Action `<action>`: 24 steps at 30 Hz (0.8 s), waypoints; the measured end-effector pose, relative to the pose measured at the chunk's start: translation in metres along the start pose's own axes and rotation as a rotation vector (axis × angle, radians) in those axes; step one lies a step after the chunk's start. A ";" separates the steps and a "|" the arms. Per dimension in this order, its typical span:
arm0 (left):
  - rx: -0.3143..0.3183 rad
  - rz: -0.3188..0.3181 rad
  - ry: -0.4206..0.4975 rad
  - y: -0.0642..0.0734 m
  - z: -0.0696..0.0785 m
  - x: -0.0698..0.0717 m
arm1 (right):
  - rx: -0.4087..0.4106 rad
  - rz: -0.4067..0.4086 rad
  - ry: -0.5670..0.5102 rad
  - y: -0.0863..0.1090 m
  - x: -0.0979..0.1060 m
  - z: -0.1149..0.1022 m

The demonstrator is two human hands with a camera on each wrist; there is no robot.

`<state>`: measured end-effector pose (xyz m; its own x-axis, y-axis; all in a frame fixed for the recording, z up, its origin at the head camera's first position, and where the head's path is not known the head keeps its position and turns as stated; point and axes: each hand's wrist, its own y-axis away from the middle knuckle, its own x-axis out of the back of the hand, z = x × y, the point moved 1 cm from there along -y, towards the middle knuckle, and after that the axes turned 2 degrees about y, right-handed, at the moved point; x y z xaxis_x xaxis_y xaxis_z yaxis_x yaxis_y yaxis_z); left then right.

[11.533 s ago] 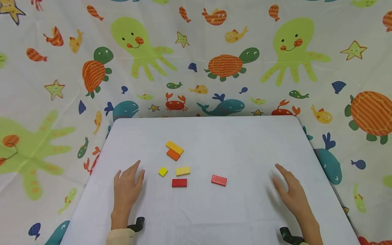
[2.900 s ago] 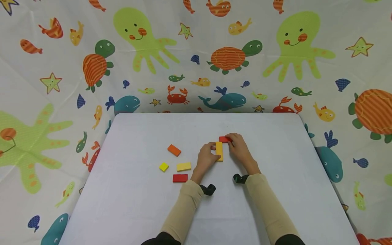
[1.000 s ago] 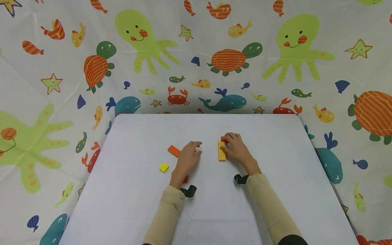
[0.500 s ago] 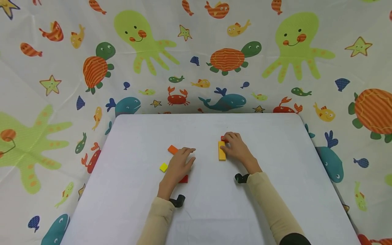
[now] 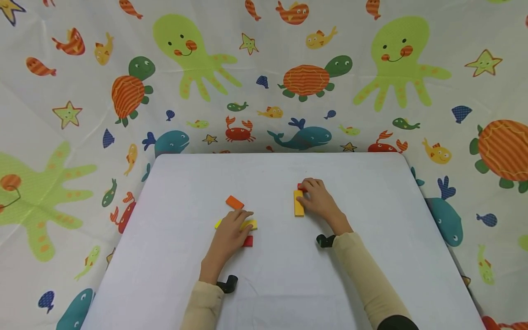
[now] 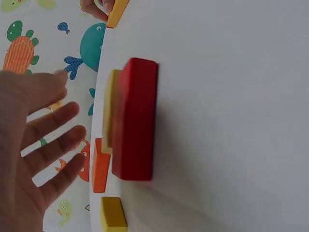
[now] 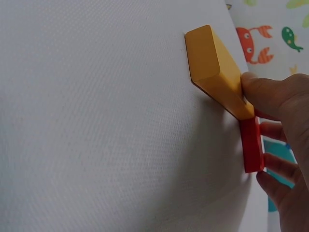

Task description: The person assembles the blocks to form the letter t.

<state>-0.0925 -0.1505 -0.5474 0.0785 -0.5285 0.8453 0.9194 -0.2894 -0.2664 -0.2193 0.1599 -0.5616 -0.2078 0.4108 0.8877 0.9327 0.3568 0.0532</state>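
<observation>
Shifted down-left within half a second, the left hand (image 5: 228, 233) hung, fingers apart, near a pale-yellow wooden-looking oblong block (image 5: 252, 224), centre-left, while the right hand (image 5: 319, 201), gripping a red oblong block (image 7: 251, 145), centre-right, risked skewing the abutting golden oblong block (image 5: 299, 206) through thumb pressure.

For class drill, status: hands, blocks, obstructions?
Left hand: empty, by pale block. Right hand: touching amber block and far red block. Those two touch. Head view: left hand partly hides pale block.
</observation>
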 end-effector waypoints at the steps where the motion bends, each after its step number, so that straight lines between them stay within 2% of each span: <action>1: -0.008 0.003 -0.001 0.002 -0.001 0.000 | 0.001 0.000 -0.003 0.000 0.000 0.000; 7: -0.064 0.010 0.018 0.010 -0.006 0.001 | 0.002 -0.001 -0.020 -0.001 0.000 0.000; 15: -0.102 -0.004 0.053 0.022 -0.008 -0.003 | 0.010 0.012 -0.022 -0.001 -0.001 0.001; 24: -0.069 -0.066 0.039 0.026 -0.011 -0.005 | 0.005 0.008 -0.015 0.000 -0.001 0.001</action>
<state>-0.0730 -0.1638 -0.5638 0.0027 -0.5365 0.8439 0.8932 -0.3781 -0.2432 -0.2198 0.1601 -0.5628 -0.2043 0.4260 0.8813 0.9329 0.3576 0.0433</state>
